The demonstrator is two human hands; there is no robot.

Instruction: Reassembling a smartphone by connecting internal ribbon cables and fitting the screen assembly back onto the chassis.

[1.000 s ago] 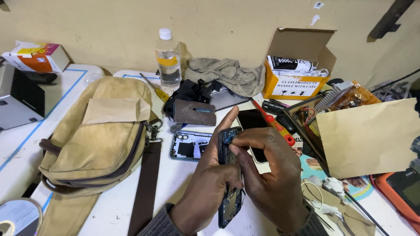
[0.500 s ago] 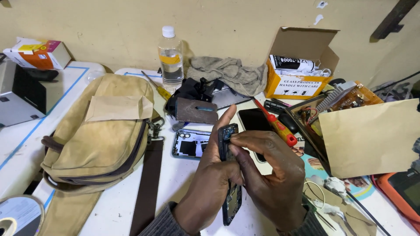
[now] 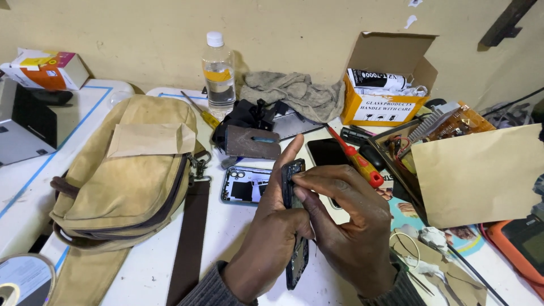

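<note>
Black and thin, the phone frame (image 3: 294,226) stands on edge over the white worktop (image 3: 153,266), gripped by my left hand (image 3: 272,238) from behind while my right hand (image 3: 351,226) pinches its upper edge. Crowding it are one tan canvas bag (image 3: 124,175), one phone back cover (image 3: 246,185), one red screwdriver (image 3: 354,156) and one yellow-handled one (image 3: 201,111). By the beige wall (image 3: 141,34) stand one clear bottle (image 3: 219,73), one grey rag (image 3: 294,93) and one orange carton (image 3: 385,96).

The light is soft and even, shadows are weak, focus is sharp, and the edges bend slightly.
</note>
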